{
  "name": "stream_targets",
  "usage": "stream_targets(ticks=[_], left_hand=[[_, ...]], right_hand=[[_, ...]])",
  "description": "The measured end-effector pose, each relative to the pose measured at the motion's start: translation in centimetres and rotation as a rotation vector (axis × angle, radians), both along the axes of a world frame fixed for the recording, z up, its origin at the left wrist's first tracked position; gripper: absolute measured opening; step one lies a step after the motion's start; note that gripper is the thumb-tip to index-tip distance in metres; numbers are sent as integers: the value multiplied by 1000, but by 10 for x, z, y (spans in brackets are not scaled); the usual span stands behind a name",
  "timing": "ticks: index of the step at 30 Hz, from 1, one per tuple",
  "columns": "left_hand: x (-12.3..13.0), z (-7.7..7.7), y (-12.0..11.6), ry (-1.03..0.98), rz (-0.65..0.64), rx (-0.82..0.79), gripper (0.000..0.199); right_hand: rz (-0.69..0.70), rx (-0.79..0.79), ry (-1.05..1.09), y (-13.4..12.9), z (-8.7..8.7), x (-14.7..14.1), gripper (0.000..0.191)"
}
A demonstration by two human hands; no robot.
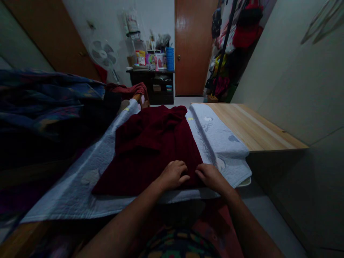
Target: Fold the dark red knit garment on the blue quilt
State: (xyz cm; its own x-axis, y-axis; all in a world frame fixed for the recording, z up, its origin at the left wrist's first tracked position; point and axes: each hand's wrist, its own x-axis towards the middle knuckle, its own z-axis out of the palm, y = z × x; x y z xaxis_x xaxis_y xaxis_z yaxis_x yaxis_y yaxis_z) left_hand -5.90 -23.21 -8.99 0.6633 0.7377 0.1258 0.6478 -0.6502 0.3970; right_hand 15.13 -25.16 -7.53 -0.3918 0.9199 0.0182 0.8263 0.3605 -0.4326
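A dark red garment (150,157) is spread over a light grey-blue patterned cloth (107,204), with folds and bunched fabric toward its far end. On its near right part rests my left hand (173,175), fingers slightly bent and thumb apart, with nothing held. My right hand (213,177) is at the garment's near right edge, its fingers curled together on the fabric. A small gap separates the two hands.
Dark, patterned clothes (51,107) are piled at the left. A wooden board (249,125) extends right of the cloth. Farther back stand a fan (103,53), a loaded black shelf (150,87) and a brown door (192,46). Bags (245,34) hang at the right.
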Motion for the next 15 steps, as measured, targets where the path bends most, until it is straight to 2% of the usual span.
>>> stream_targets(ticks=[2, 4, 8, 12, 15], left_hand=[[1, 2, -2, 7, 0, -9, 24], [1, 3, -3, 4, 8, -25, 25], [0, 2, -3, -37, 10, -81, 24], [-4, 3, 2, -96, 0, -158, 22], [-2, 5, 17, -153, 16, -212, 13]], right_hand=[[-74, 54, 34, 19, 3, -5, 24], [-132, 169, 103, 41, -2, -12, 27], [-170, 287, 56, 80, -28, -27, 43], [-168, 251, -81, 93, -52, -34, 50], [-155, 241, -130, 91, -57, -36, 51]])
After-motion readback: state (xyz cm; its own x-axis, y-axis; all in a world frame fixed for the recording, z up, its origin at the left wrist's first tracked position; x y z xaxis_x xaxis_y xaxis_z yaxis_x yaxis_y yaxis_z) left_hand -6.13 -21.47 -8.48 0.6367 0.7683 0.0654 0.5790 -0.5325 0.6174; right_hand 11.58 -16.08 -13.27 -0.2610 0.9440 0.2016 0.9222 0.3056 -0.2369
